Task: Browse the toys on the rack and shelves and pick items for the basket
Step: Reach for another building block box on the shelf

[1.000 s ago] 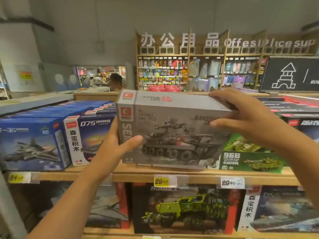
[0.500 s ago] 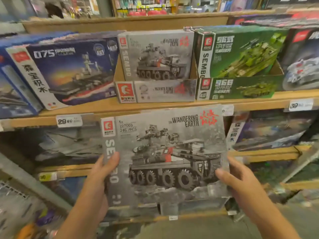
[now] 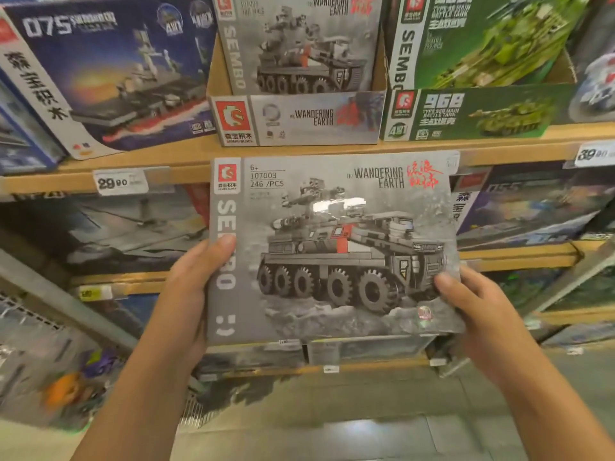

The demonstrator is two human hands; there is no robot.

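Note:
I hold a grey "Wandering Earth" brick-set box (image 3: pixel 332 247) upright in front of the shelves, its front with the wheeled vehicle facing me. My left hand (image 3: pixel 193 287) grips its left edge, thumb across the front. My right hand (image 3: pixel 466 304) grips the lower right corner, thumb on the front. No basket is in view.
On the wooden shelf (image 3: pixel 166 161) above sit a blue warship box (image 3: pixel 109 71), a cardboard tray with more grey boxes (image 3: pixel 299 118) and a green tank box (image 3: pixel 482 54). Lower shelves hold further boxes. A wire rack (image 3: pixel 40 361) with toys stands at lower left. Grey floor lies below.
The grey box came off the top shelf and down in front of me, turned front-on. My view dropped from the far store to the shelves and floor.

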